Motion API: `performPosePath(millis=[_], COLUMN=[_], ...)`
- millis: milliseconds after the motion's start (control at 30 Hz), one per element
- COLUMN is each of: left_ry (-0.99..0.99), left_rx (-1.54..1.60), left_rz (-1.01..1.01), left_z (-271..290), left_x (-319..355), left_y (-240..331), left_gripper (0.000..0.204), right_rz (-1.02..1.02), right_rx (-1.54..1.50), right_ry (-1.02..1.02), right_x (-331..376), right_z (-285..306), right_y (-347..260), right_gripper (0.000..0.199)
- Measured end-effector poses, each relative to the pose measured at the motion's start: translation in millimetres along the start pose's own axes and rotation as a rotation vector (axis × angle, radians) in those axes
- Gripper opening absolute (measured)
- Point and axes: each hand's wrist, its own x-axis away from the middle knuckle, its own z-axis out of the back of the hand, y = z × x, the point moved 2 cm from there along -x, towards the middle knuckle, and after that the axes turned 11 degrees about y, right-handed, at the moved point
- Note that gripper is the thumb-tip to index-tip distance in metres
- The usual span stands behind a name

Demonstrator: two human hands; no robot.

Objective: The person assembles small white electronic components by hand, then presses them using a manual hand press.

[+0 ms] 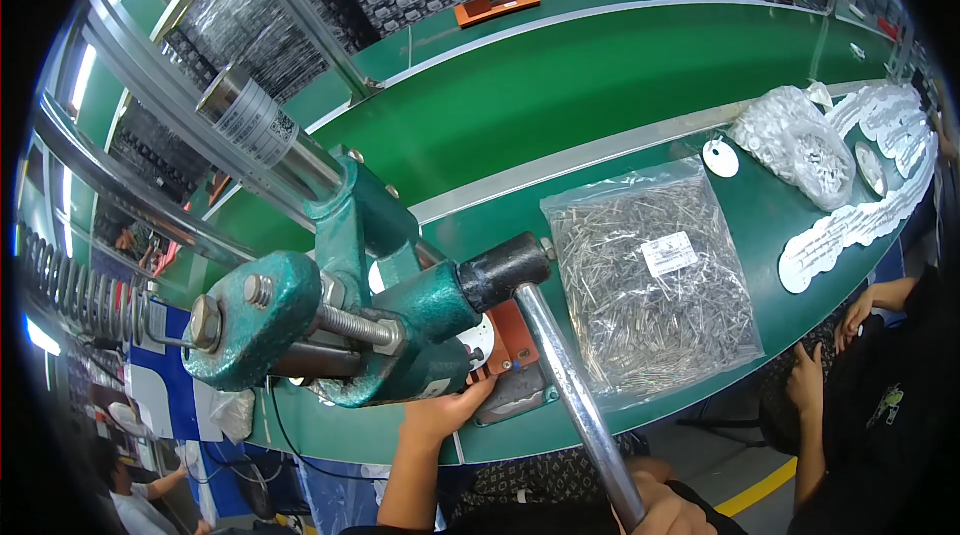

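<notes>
Your left hand (447,413) comes up from the lower edge on a nearly upright forearm, reaching under the green cast body of the hand press (390,320); its fingers (478,393) are extended toward the orange fixture plate (515,345) at the foot of the press, touching the small work area there; whether they pinch anything cannot be told, since the press body hides their tips; your right hand (668,513) sits at the bottom edge, its fingers wrapped closed around the lower end of the steel lever (575,390); the lever runs up and to the left as a bright round bar into a black socket on the press head; the press itself is teal-green, with a threaded bolt and nuts on its near side, a polished cylinder rising to the upper left, and a coil spring (70,290) at the far left; it stands at the near edge of the green tabletop (560,95); just to the right of the lever lies a clear plastic bag of thin metal pins (650,285) with a white label, flat on the tabletop; farther right lie a second clear bag of small metal parts (800,140), a white round disc (720,157) and a curved row of white flat pieces (860,215); another person's hands (805,380) show at the right edge, below the tabletop.
</notes>
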Motion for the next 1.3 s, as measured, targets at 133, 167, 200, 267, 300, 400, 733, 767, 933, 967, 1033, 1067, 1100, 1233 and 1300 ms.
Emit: performPosePath(millis=[133,167,200,267,300,400,733,767,933,967,1033,1067,1100,1233,1300], left_ry=[-0.017,-0.031,-0.017,-0.01,-0.015,0.03,0.054,0.061,0.054,0.064,0.029,0.028,0.026,0.014,0.03], left_rx=[-0.19,-0.17,-0.101,-0.004,0.023,0.175,0.075,0.069,0.193,0.278,0.37,0.34,0.309,0.182,0.11], left_rz=[-0.015,-0.027,0.036,0.129,0.158,0.114,-0.122,-0.129,0.047,0.104,0.135,0.109,0.081,-0.025,-0.068], left_z=[4.0,5.9,3.8,-4.7,-11.1,1.0,-4.7,-2.4,-0.9,-1.2,0.9,0.9,0.3,-0.9,1.5], left_x=[-0.1,0.3,-0.4,0.3,1.0,6.1,-0.6,-0.3,-1.7,-2.0,-0.3,0.5,0.7,2.3,5.6], left_y=[1.5,2.4,1.0,-3.2,-5.7,-15.9,-42.3,-40.6,-35.7,-37.5,-45.4,-46.6,-46.4,-44.7,-45.7], left_gripper=[0.025,0.025,0.025,0.031,0.038,0.078,0.081,0.081,0.079,0.079,0.078,0.078,0.077,0.075,0.073], right_rz=[-0.044,-0.047,-0.038,-0.011,0.007,-0.03,-0.167,-0.163,-0.076,-0.057,-0.046,-0.001,0.047,0.103,0.08], right_rx=[0.018,0.032,0.058,0.123,0.161,-0.021,0.181,0.169,0.196,0.215,0.209,0.205,0.203,0.141,0.207], right_ry=[-0.008,-0.014,-0.029,-0.061,-0.077,-0.26,-0.163,-0.164,-0.171,-0.181,-0.219,-0.219,-0.219,-0.068,-0.152], right_x=[-2.6,-4.8,-8.4,-17.1,-22.0,-18.8,-25.8,-24.3,-37.9,-45.1,-60.3,-64.7,-69.3,-82.7,-90.3], right_z=[-3.0,-5.1,-5.3,-6.1,-6.7,6.0,-6.7,-7.9,-24.2,-30.1,-38.1,-41.9,-45.6,-68.4,-68.5], right_y=[0.4,-1.2,-4.7,-14.5,-21.0,-6.0,-25.5,-23.7,-13.2,-10.1,-3.8,2.1,8.8,59.1,75.3], right_gripper=[0.027,0.027,0.028,0.028,0.028,0.044,0.052,0.052,0.051,0.05,0.046,0.046,0.045,0.041,0.05])
